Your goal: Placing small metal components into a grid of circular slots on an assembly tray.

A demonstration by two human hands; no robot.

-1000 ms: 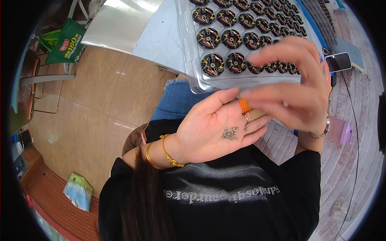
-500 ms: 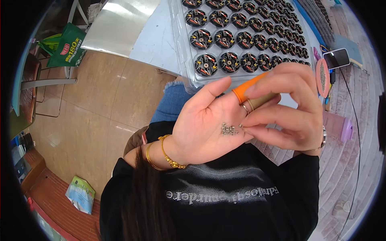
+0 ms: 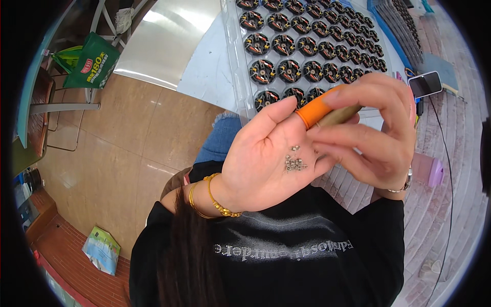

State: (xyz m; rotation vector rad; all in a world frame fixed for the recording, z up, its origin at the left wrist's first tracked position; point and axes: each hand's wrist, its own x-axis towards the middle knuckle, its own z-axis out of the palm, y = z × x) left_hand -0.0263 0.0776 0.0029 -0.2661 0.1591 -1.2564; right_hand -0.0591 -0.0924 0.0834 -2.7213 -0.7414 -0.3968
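Note:
My left hand (image 3: 266, 148) is turned palm up, its palm cupping a small heap of small silver screws (image 3: 295, 163). An orange finger cot (image 3: 314, 110) covers its index finger, and an olive one (image 3: 337, 117) covers the finger beside it. From the right, my right hand (image 3: 376, 135) reaches over those fingers, thumb and fingertips drawn together close to the screws. Whatever lies between its fingertips is too small or hidden to make out. Beyond both hands, a clear plastic tray (image 3: 238, 66) holds rows of round black parts (image 3: 263, 71) with copper-coloured and yellow pieces.
The tray rests on a pale table (image 3: 204, 71), beside a shiny metal sheet (image 3: 158, 36). A phone (image 3: 425, 84) and stacked grey trays (image 3: 396, 30) are at the far right. A green bag (image 3: 94, 61) hangs at the left; a black cable (image 3: 450, 169) runs down the right side.
The right fingertips have moved slightly up from the screws toward the left fingers. One or two screws now sit apart above the heap. The tray appears lower in the view.

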